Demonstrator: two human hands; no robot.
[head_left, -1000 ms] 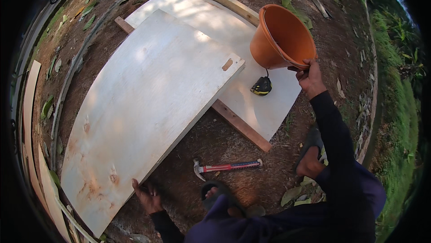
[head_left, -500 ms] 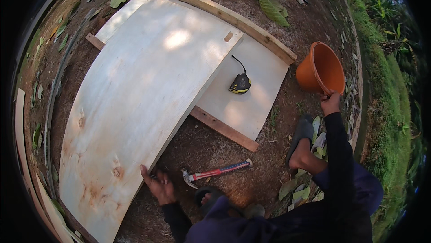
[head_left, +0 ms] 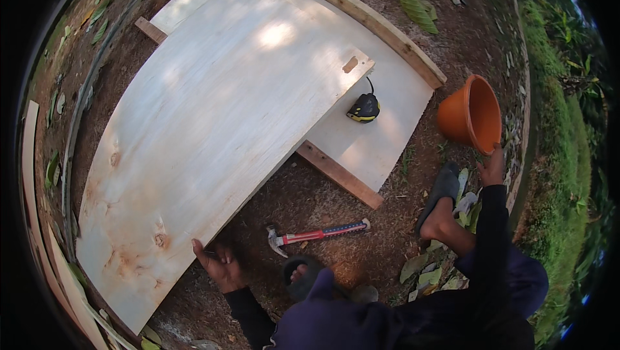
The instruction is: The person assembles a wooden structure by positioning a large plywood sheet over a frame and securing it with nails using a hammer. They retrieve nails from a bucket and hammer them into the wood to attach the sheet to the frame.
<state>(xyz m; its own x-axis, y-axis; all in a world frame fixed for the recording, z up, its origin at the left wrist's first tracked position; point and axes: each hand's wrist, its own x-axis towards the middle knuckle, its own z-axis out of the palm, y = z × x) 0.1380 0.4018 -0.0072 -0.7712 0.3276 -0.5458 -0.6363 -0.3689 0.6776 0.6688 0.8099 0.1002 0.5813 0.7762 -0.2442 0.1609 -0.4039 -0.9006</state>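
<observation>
**Head view: left hand [head_left: 221,272] at a plywood panel [head_left: 206,111], right hand [head_left: 493,168] on an orange bucket [head_left: 458,120]**

From my remote seat I start at the far left, where long wooden strips [head_left: 32,156] lie on the soil. Next comes the panel, pale with brown knots. At its near edge the left hand has its thumb against the board and its fingers loosely bent; I cannot tell whether they grip underneath. For a sure hold, I'd want the fingers hooked well below that edge, since a thumb alone steers little.

Toward the middle, a claw hammer [head_left: 316,235] lies on the ground, apart from both hands. A reddish batten [head_left: 340,175] juts out from under the panel. Past it, a black-and-yellow tape measure [head_left: 365,109] rests on a lower white sheet [head_left: 394,137], just beside the panel's edge.

Rightmost, the bucket tilts with its mouth facing right, beyond the lower sheet, and the right hand grasps its near rim. A rim hold lets a bucket swing, so I judge a firm pinch and a steady wrist best, with the bucket clear of the boards and the nearby clog [head_left: 438,196].
</observation>
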